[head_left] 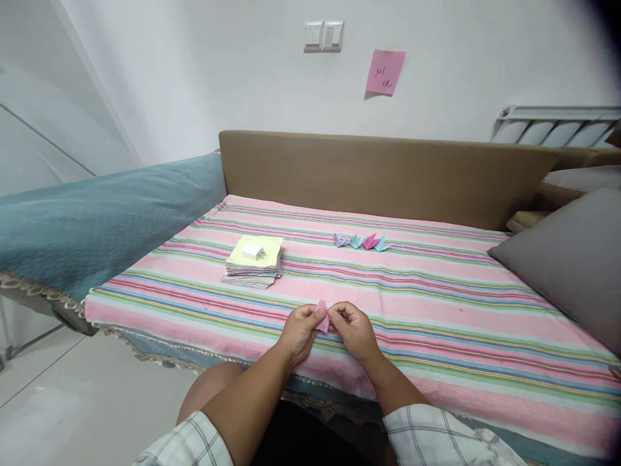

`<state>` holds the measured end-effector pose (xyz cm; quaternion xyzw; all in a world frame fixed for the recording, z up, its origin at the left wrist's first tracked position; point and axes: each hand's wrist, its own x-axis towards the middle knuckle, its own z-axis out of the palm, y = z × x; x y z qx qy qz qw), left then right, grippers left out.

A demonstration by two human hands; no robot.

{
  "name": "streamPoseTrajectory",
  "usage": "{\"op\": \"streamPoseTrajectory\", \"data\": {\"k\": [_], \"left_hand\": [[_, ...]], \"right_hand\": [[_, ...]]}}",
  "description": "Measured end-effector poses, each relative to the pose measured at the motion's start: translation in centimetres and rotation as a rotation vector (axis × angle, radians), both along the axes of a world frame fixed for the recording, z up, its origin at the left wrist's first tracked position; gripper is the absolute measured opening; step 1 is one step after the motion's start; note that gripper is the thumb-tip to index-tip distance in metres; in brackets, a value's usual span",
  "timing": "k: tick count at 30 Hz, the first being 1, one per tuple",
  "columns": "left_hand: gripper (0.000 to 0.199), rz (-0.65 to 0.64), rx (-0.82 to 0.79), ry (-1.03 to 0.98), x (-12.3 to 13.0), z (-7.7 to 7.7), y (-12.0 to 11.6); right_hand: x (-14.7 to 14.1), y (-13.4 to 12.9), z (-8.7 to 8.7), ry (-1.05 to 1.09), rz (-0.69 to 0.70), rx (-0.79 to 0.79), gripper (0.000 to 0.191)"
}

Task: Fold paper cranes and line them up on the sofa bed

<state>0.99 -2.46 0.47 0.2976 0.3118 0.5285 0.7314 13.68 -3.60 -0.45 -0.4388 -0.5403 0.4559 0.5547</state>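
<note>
Between my two hands is a small pink folded paper [323, 321], held just above the striped cloth. My left hand [301, 331] pinches its left side with thumb and fingers. On the other side, my right hand [354, 329] grips the right edge between thumb and forefinger. Part of the paper is hidden behind the fingers. Beyond my hands, several folded paper cranes in purple, blue and magenta [370, 242] stand in a row. To the left lies a stack of square paper sheets [252, 270], yellow on top, with a white plug adapter [253, 251] resting on it.
The striped cloth [436, 298] covers the sofa seat. A brown backrest [378, 175] runs along the far side, with a blue armrest [116, 213] at left. A grey cushion [567, 259] lies at right. On the wall are switches [323, 36] and a pink note [385, 72].
</note>
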Motion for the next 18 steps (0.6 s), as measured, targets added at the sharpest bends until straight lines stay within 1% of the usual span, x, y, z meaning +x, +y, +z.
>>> {"op": "streamPoseTrajectory", "data": {"k": [5,11,15,18], "left_hand": [[0.031,0.002,0.008,-0.001,0.1,0.15,-0.04],[0.032,0.018,-0.015,-0.009,0.15,-0.09,0.14],[0.031,0.04,-0.004,-0.038,0.14,-0.16,0.24],[0.03,0.067,-0.026,-0.07,0.12,-0.08,0.3]], "right_hand": [[-0.13,-0.1,0.19,0.044,0.016,-0.04,0.031],[-0.16,0.06,0.01,0.058,0.025,-0.043,0.03],[-0.44,0.2,-0.28,0.091,0.088,-0.079,0.031],[-0.64,0.31,-0.49,0.031,0.14,-0.082,0.033]]}}
